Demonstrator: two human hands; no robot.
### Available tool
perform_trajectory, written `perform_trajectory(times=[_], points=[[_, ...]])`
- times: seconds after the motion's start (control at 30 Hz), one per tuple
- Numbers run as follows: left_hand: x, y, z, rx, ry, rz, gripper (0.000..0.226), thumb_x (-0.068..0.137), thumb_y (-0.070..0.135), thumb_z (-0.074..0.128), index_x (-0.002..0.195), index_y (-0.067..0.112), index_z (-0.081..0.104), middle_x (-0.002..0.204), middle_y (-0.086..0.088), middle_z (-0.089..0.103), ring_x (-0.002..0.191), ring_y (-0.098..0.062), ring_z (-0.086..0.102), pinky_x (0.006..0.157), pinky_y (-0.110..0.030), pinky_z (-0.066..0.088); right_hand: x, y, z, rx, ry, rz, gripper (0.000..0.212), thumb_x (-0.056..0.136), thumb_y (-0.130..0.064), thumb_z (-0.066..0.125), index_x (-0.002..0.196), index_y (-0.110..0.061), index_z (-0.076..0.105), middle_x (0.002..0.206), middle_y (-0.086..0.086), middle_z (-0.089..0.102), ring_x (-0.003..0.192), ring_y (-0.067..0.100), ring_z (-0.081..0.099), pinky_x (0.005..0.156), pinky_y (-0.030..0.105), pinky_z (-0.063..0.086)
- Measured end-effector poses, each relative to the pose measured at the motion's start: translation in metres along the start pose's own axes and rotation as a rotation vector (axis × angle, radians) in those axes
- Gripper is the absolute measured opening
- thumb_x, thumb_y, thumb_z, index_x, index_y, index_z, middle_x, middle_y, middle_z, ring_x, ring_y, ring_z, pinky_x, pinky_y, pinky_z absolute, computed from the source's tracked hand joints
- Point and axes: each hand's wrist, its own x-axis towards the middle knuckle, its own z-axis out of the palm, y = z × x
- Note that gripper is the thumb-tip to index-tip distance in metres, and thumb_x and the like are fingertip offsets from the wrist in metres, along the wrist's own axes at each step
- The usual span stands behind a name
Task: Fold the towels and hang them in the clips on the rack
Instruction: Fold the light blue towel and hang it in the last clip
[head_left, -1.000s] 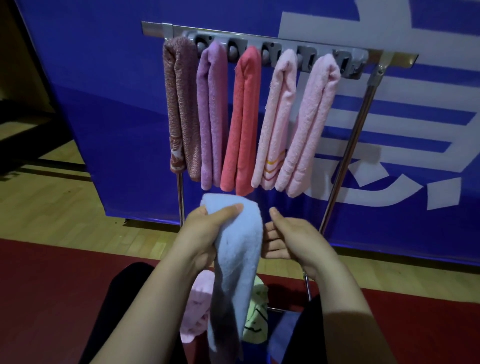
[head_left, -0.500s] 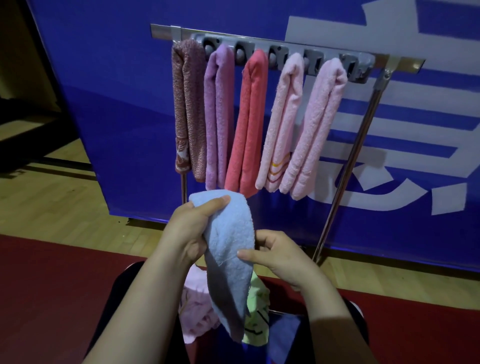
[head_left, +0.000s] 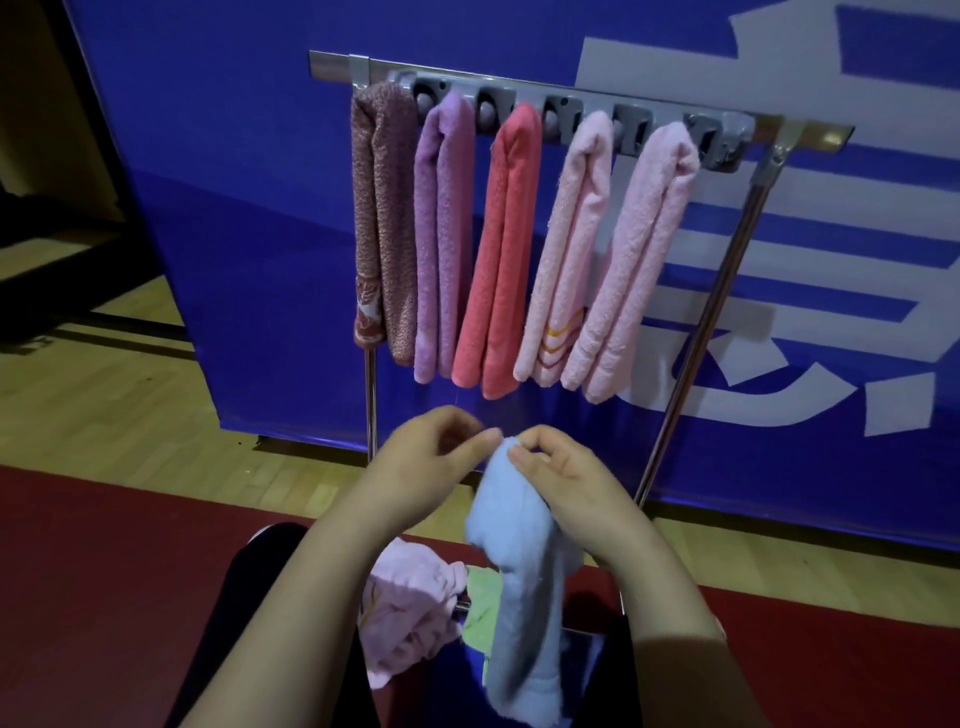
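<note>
- The light blue towel (head_left: 519, 545) is held in the air in front of the person. It is below the rack (head_left: 332, 65) and above a loose heap made up of a pale pink towel (head_left: 410, 597) and a green cloth (head_left: 480, 605).
- It is seen gathered into a long narrow strip that hangs limp from its top end.
- It is judged soft, light and floppy. The terry nap is judged not slippery, but the layers are likely to slide apart if only one is caught.
- The best hold is judged to be at the folded top, with all layers pinched together, so that a firm bunched end can be pushed into a clip.
- The right hand (head_left: 566, 483) is raised at the top of the strip, with the forearm coming in from the lower right. Thumb and forefinger are closed on the fabric, so the grip is a pinch on the towel.
- The left hand (head_left: 426, 462) is held just beside the same top end, fingers curled toward it. It is motion-blurred, so it cannot be told whether its grip is on the cloth.
- On the clip bar (head_left: 631, 127) five folded towels are hung: speckled brown-red towel (head_left: 384, 218), purple towel (head_left: 441, 234), coral towel (head_left: 504, 249), striped pink towel (head_left: 571, 244) and plain pink towel (head_left: 639, 249).
- The end clip (head_left: 719, 143) at the right is seen unfilled and is judged the likely place for this towel.
</note>
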Motion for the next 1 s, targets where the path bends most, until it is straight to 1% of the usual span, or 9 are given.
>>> perform_trajectory(times=[0.2,0.27,0.33,0.43,0.57,0.63,0.77,0.9,1.0], points=[[-0.010,0.023,0.022,-0.343,-0.218,0.078,0.031,0.096,0.042,0.059,0.122,0.025,0.063,0.103,-0.005,0.073,0.104,-0.022,0.069,0.095,-0.044,0.054,-0.002,-0.005,-0.008,-0.057,-0.022,0.041,0.015,0.090,-0.034,0.059,0.102,-0.036,0.050,0.097,0.007,0.074,0.101,0.039,0.067,0.092,0.063,0.050],[-0.012,0.025,0.026,-0.361,-0.261,0.064,0.040,0.091,0.046,0.059,0.127,0.026,0.059,0.103,-0.008,0.072,0.095,-0.021,0.069,0.089,-0.040,0.053,-0.003,-0.008,-0.012,-0.049,-0.019,0.012,0.020,0.089,-0.027,0.060,0.100,-0.033,0.045,0.092,0.007,0.075,0.095,0.038,0.069,0.090,0.059,0.050],[-0.014,0.025,0.028,-0.362,-0.308,0.053,0.041,0.092,0.044,0.058,0.127,0.023,0.058,0.103,-0.013,0.071,0.080,-0.005,0.062,0.073,-0.021,0.050,-0.004,-0.014,-0.014,-0.065,-0.001,-0.019,0.029,0.089,-0.017,0.063,0.105,-0.030,0.042,0.080,-0.001,0.069,0.078,0.024,0.064,0.083,0.048,0.052],[-0.017,0.027,0.031,-0.439,-0.363,0.012,0.031,0.100,0.026,0.053,0.129,0.014,0.056,0.098,-0.007,0.067,0.064,0.010,0.057,0.059,-0.006,0.042,-0.009,-0.027,-0.018,-0.114,0.001,-0.029,0.039,0.087,-0.005,0.063,0.112,-0.025,0.040,0.086,0.001,0.063,0.080,0.019,0.065,0.087,0.039,0.054],[-0.015,0.026,0.024,-0.489,-0.415,0.030,0.028,0.096,0.030,0.063,0.118,0.013,0.056,0.096,-0.007,0.072,0.086,-0.004,0.069,0.077,-0.018,0.052,-0.012,-0.040,-0.015,-0.076,0.000,-0.045,0.044,0.083,0.000,0.068,0.110,-0.023,0.041,0.095,0.004,0.056,0.070,0.014,0.062,0.072,0.031,0.054],[-0.015,0.024,0.021,-0.496,-0.455,0.018,0.044,0.086,0.036,0.074,0.122,0.016,0.056,0.100,-0.009,0.075,0.101,-0.017,0.071,0.093,-0.030,0.054,-0.012,-0.042,-0.014,-0.054,0.039,-0.019,0.048,0.079,-0.007,0.078,0.107,-0.023,0.043,0.097,0.003,0.056,0.067,0.015,0.059,0.064,0.027,0.052],[-0.013,0.021,0.019,-0.601,-0.393,0.022,0.054,0.077,0.017,0.084,0.125,0.021,0.061,0.094,-0.020,0.071,0.102,-0.027,0.069,0.101,-0.040,0.050,-0.012,-0.043,-0.016,0.033,0.107,0.055,0.036,0.077,-0.031,0.081,0.098,-0.026,0.052,0.097,0.005,0.063,0.078,0.018,0.062,0.072,0.037,0.051],[-0.009,0.024,0.015,-0.740,-0.311,0.016,0.055,0.084,0.011,0.073,0.135,0.018,0.053,0.092,-0.020,0.074,0.088,-0.024,0.072,0.077,-0.027,0.057,-0.013,-0.035,-0.018,0.042,-0.013,0.186,0.054,0.075,-0.064,0.067,0.099,-0.015,0.064,0.091,0.009,0.066,0.084,0.018,0.057,0.075,0.039,0.041],[-0.004,0.022,0.009,-0.769,-0.245,-0.025,0.049,0.083,0.016,0.073,0.129,0.016,0.058,0.081,-0.010,0.072,0.073,-0.018,0.069,0.067,-0.026,0.053,-0.017,-0.025,-0.023,0.073,-0.114,0.216,0.064,0.082,-0.059,0.067,0.098,0.003,0.065,0.093,0.015,0.065,0.086,0.022,0.055,0.078,0.038,0.041]])
